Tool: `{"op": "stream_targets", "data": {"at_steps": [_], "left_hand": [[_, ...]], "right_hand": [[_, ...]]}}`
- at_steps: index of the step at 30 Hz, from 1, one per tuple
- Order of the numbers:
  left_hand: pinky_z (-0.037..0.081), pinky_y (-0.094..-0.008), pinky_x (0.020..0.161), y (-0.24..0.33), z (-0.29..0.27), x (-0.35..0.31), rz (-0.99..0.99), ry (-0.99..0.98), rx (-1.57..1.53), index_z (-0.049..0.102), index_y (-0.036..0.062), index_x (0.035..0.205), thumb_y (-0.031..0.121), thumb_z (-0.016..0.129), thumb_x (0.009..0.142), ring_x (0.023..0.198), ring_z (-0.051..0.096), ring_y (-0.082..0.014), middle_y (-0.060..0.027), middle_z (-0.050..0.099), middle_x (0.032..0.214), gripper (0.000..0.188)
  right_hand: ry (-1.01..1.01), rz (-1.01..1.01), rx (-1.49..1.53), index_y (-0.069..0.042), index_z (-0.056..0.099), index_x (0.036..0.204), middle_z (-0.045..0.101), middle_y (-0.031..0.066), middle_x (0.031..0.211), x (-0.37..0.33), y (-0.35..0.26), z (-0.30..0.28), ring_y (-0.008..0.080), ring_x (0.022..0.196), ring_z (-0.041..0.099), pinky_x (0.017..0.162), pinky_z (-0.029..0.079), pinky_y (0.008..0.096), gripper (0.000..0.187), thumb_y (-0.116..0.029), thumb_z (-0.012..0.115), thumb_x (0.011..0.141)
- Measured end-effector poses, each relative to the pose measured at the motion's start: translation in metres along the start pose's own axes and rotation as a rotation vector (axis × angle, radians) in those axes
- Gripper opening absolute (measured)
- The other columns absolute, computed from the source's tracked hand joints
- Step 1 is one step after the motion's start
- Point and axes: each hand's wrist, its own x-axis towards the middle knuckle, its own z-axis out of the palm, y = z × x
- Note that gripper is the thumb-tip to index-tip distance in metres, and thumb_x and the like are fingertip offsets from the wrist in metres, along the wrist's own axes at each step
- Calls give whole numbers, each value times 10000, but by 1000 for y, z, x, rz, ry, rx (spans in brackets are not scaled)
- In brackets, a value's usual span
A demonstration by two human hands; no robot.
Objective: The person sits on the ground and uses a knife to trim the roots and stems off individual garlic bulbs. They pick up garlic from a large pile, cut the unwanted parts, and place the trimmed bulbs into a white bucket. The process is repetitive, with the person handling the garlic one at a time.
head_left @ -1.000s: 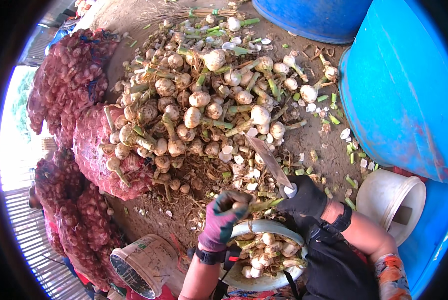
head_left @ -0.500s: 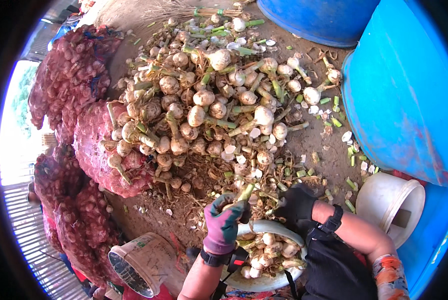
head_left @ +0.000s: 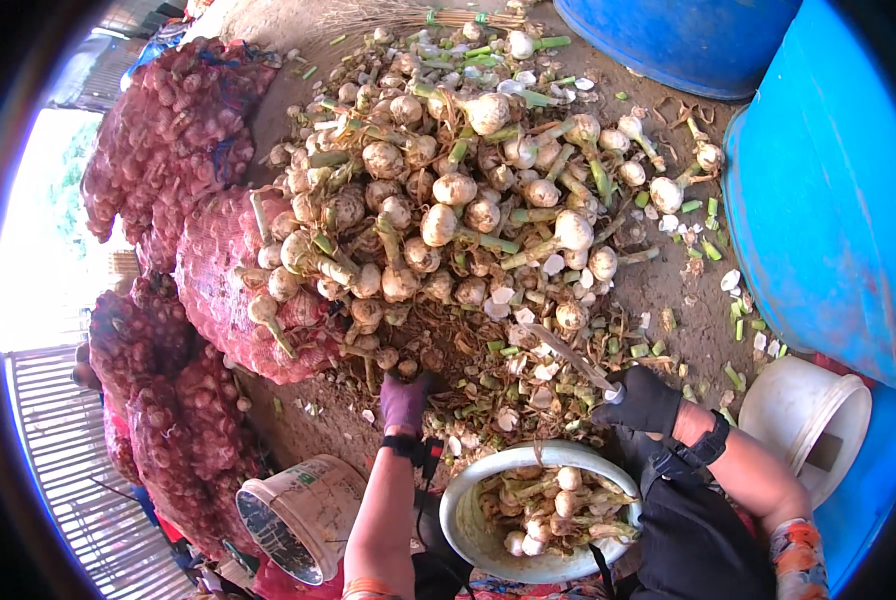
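Note:
At the near edge of a large heap of garlic bulbs (head_left: 455, 189) with stalks, my left hand (head_left: 404, 402), in a purple and dark glove, has its fingers closed around a garlic bulb (head_left: 406, 369). The fingertips are partly lost against dark soil. My right hand (head_left: 640, 402), in a black glove, grips a knife (head_left: 572, 356); its long, dull blade points up and left over the trimmings. Between my arms stands a pale round basin (head_left: 460, 500) with trimmed garlic bulbs (head_left: 538, 525) inside.
Red mesh sacks (head_left: 183, 130) full of garlic line the left side. A whitish bucket (head_left: 303, 510) tilts at lower left, and another white bucket (head_left: 790, 410) lies at right. Big blue barrels (head_left: 818, 180) stand far right. Cut stalks (head_left: 710, 248) litter the ground; a twig broom (head_left: 448, 17) lies at the back.
My left hand has moved from above the basin forward and left to the heap; the garlic it held is gone from it. My right hand has shifted right, and the knife blade now shows.

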Motion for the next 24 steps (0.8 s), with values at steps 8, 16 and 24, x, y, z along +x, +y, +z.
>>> {"op": "stream_targets", "data": {"at_steps": [8, 16, 24], "left_hand": [[500, -262, 759, -14, 5, -6, 14, -110, -544, 572, 40, 1092, -61, 647, 735, 842, 593, -134, -20, 615, 961, 379], [442, -206, 749, 26, -191, -57, 343, 202, -112, 513, 46, 1234, -90, 579, 751, 808, 526, -86, 24, 553, 916, 507], [481, -402, 752, 2, -351, -132, -247, 217, 1386, 617, 48, 1012, 373, 804, 573, 852, 591, -317, -167, 615, 938, 578]], "right_hand": [[91, -36, 152, 7, 621, 831, 616, 128, 672, -12, -13, -8, 233, 604, 578, 624, 471, 359, 420, -321, 779, 622], [83, 30, 68, 24, 609, 787, 605, 125, 680, 1, 16, -2, 227, 636, 576, 619, 466, 350, 397, -291, 786, 621], [-57, 55, 129, 19, 589, 826, 602, 99, 723, 6, -19, -16, 174, 667, 545, 644, 452, 320, 372, -228, 775, 619]]}}
